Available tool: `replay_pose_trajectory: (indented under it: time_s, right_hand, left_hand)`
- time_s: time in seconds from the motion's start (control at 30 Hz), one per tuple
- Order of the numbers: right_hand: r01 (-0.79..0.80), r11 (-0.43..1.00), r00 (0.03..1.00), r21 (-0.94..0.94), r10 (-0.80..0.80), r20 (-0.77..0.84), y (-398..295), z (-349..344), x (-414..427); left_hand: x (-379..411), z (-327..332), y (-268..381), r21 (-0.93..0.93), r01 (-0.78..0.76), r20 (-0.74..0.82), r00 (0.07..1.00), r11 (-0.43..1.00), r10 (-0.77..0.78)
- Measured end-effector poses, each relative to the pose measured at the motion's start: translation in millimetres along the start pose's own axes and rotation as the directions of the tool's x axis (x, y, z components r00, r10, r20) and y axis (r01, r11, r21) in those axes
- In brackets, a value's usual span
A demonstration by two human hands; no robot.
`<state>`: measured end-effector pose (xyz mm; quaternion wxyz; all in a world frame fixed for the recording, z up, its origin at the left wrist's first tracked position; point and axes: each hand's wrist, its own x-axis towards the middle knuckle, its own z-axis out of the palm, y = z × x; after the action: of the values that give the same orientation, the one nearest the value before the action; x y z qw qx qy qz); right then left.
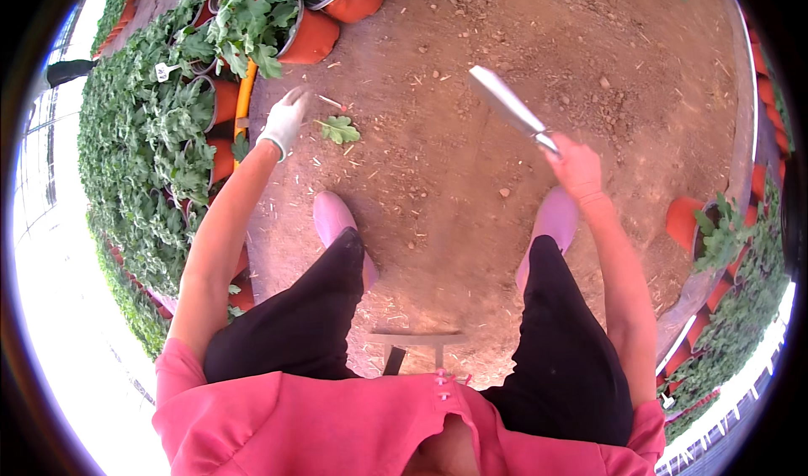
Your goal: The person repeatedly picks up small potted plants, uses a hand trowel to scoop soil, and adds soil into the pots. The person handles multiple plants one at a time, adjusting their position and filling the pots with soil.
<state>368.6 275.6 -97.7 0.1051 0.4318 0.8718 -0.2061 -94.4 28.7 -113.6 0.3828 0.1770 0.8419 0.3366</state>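
Note:
My right hand (574,168) is bare and closed around the handle of a broad metal knife (508,100). Its pale blade points up and to the left, above the soil. A whitish work glove covers my left hand (285,121), which is stretched out beside the potted plants with its fingers extended and blurred; I see nothing held in it. Just right of that hand, a loose green lobed leaf (339,129) lies on the ground. Close to the leaf is a thin pale stick (331,102) with a reddish end.
Leafy plants (151,135) in orange-red pots (312,37) crowd the left side, beside a yellow pipe (245,100). One pot (685,223) leans at the right edge of the dirt path (442,179). More pots line the right border. My pink shoes (334,217) stand apart.

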Motion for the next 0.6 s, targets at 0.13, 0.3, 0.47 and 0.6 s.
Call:
replay_pose_trajectory:
  time_s: [0.13, 0.3, 0.47, 0.6]
  right_hand:
    - [0.165, 0.986, 0.983, -0.032, -0.161, 0.084, -30.4, 13.5, 9.2]
    - [-0.096, 0.994, 0.994, -0.043, 0.094, -0.052, 12.1, 17.3, 39.2]
    - [-0.244, 0.965, 0.94, 0.1, 0.261, -0.22, 70.8, -2.1, 13.7]
    - [0.161, 0.986, 0.984, 0.034, -0.158, -0.078, 84.9, -0.7, -41.7]
  left_hand:
    - [17.5, -13.5, 30.6, -0.567, 0.163, 0.123, 0.986, 0.808, -0.112]
    - [34.3, -20.3, 48.2, -0.788, 0.163, 0.108, 0.986, 0.594, -0.127]
    - [49.8, -23.3, 53.1, -0.844, 0.242, 0.166, 0.966, 0.478, -0.196]
    - [64.9, -33.2, 48.0, -0.864, 0.315, 0.243, 0.944, 0.393, -0.223]
